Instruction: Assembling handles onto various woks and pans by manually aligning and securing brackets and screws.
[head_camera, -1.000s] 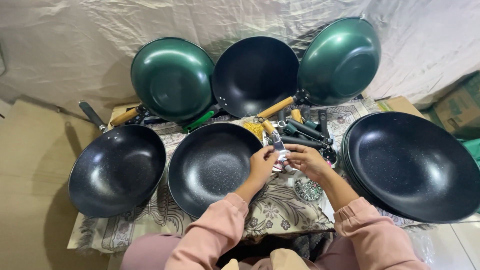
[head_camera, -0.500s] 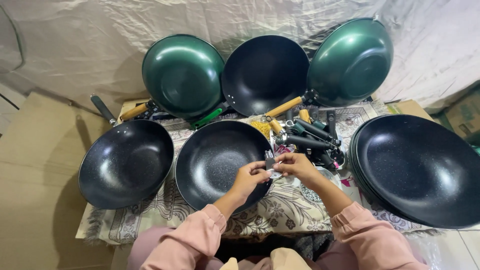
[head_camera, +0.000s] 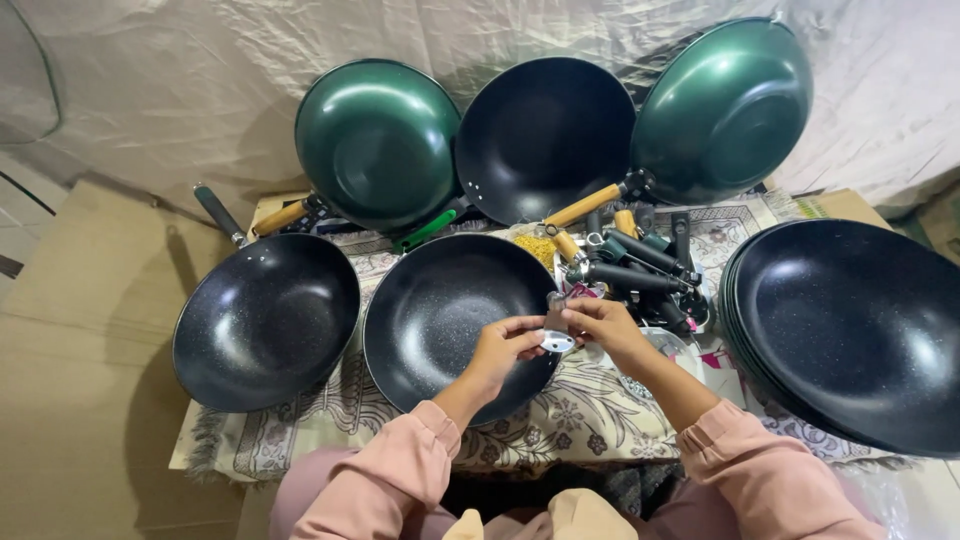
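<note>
Both hands meet over the right rim of a black speckled wok (head_camera: 440, 310) that lies in front of me on a patterned cloth (head_camera: 570, 425). My left hand (head_camera: 503, 345) and my right hand (head_camera: 600, 325) pinch a small silvery metal fitting (head_camera: 556, 335) between their fingertips. Just behind the hands lies a pile of loose pan handles (head_camera: 640, 270), some black, some wood-coloured. Pink sleeves cover both forearms.
Another black wok (head_camera: 265, 320) with a handle sits at the left. A stack of large black woks (head_camera: 850, 330) fills the right. Two green woks (head_camera: 378, 140) (head_camera: 725, 105) and a black wok (head_camera: 545, 135) lean on the draped backdrop. Cardboard (head_camera: 80, 370) lies at the left.
The hands have come down from the handle pile to the wok's right rim with the small metal piece. The camera has shifted, so the scene sits further right.
</note>
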